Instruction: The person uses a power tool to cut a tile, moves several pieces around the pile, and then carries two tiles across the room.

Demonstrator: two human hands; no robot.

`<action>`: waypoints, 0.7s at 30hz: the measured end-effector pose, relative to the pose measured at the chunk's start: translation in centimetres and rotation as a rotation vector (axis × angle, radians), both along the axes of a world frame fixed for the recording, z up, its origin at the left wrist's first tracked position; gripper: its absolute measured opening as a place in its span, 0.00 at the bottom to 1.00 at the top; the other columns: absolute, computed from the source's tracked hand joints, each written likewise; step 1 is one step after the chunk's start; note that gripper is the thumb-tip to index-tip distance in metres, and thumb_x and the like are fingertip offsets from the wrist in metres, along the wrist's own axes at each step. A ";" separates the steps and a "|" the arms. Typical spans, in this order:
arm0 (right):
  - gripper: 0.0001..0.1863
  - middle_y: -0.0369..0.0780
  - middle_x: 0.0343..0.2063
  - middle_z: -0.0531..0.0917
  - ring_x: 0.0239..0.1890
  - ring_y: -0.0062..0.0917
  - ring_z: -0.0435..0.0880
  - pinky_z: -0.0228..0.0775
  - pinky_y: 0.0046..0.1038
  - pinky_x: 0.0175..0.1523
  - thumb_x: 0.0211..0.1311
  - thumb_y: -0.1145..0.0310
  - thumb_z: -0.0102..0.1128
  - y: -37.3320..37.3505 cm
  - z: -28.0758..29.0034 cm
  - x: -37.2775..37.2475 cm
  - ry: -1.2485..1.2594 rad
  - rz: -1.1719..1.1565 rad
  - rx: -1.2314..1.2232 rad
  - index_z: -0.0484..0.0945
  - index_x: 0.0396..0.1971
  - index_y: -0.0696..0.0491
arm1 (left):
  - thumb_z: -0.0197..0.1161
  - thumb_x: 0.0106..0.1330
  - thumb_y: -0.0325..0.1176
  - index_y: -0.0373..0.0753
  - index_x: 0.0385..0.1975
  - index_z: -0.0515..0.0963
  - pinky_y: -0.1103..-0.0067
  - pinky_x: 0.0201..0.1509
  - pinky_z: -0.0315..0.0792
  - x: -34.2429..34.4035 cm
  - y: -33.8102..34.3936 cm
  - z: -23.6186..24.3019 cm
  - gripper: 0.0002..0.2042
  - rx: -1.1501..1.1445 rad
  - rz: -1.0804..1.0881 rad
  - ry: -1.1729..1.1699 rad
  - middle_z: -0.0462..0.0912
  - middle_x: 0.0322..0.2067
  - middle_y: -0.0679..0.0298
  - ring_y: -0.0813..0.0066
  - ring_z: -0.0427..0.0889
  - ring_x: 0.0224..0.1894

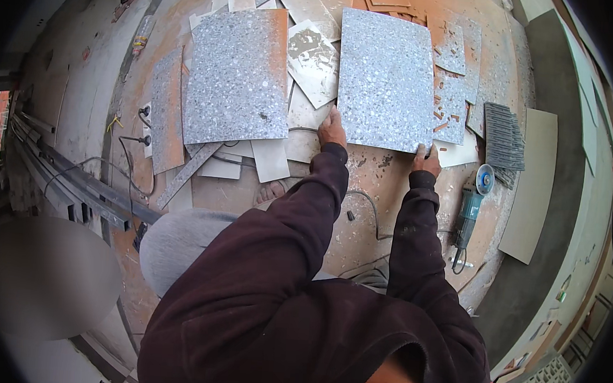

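Both hands are on a large grey speckled tile [386, 77]. My left hand [333, 128] grips its near left corner, fingers closed on the edge. By the near right corner, my right hand [426, 160] has its fingers curled at the tile's lower edge. A second large speckled tile [238, 75], dusted orange along its right side, lies to the left with a gap between the two. Pale broken tile pieces [314, 62] show in that gap. An angle grinder [470, 205] with a blue-centred disc lies to the right of my right hand.
Tile offcuts [452, 102] and orange dust cover the floor at the far right. A stack of narrow dark strips [504, 137] sits beyond the grinder. Metal profiles [76, 177] lie at the left. Cables [372, 202] cross the floor near my feet. A long beige panel [531, 184] leans at the right.
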State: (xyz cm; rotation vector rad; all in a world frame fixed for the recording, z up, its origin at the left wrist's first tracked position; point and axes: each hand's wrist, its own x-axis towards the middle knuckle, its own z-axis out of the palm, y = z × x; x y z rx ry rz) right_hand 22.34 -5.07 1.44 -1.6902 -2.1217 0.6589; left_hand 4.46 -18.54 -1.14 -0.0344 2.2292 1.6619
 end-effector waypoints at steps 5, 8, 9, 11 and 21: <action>0.28 0.50 0.37 0.77 0.41 0.40 0.76 0.65 0.33 0.47 0.52 0.51 0.49 0.4 -0.1 0.7 -0.141 0.063 0.006 0.70 0.45 0.60 | 0.35 0.64 0.51 0.30 0.49 0.64 0.70 0.54 0.60 4.9 -1.7 0.5 0.28 0.007 0.054 0.103 0.68 0.46 0.44 0.51 0.67 0.50; 0.28 0.50 0.39 0.76 0.43 0.41 0.74 0.64 0.32 0.48 0.53 0.51 0.48 0.1 -0.2 0.7 -0.191 0.084 0.072 0.69 0.46 0.59 | 0.34 0.64 0.48 0.29 0.51 0.60 0.69 0.55 0.59 5.1 -1.0 0.0 0.27 -0.016 0.055 0.182 0.65 0.49 0.42 0.50 0.64 0.52; 0.28 0.50 0.39 0.76 0.43 0.41 0.74 0.64 0.32 0.48 0.53 0.51 0.48 -0.1 0.0 0.6 -0.193 0.106 0.081 0.69 0.46 0.59 | 0.34 0.65 0.47 0.28 0.52 0.59 0.68 0.55 0.58 5.1 -0.8 0.0 0.27 -0.031 0.045 0.198 0.63 0.49 0.41 0.48 0.63 0.53; 0.27 0.52 0.38 0.76 0.42 0.43 0.74 0.64 0.34 0.48 0.53 0.52 0.49 -0.3 0.3 0.4 -0.185 0.093 0.074 0.69 0.46 0.60 | 0.34 0.65 0.46 0.29 0.53 0.58 0.68 0.56 0.58 5.1 -0.6 0.0 0.26 -0.042 0.059 0.181 0.63 0.49 0.41 0.48 0.62 0.52; 0.25 0.50 0.39 0.76 0.42 0.40 0.75 0.63 0.31 0.48 0.54 0.56 0.50 0.0 0.1 0.3 -0.145 0.089 0.104 0.69 0.46 0.60 | 0.38 0.64 0.42 0.33 0.54 0.58 0.67 0.57 0.56 4.9 -0.2 0.0 0.23 -0.075 0.017 0.127 0.62 0.50 0.44 0.50 0.62 0.53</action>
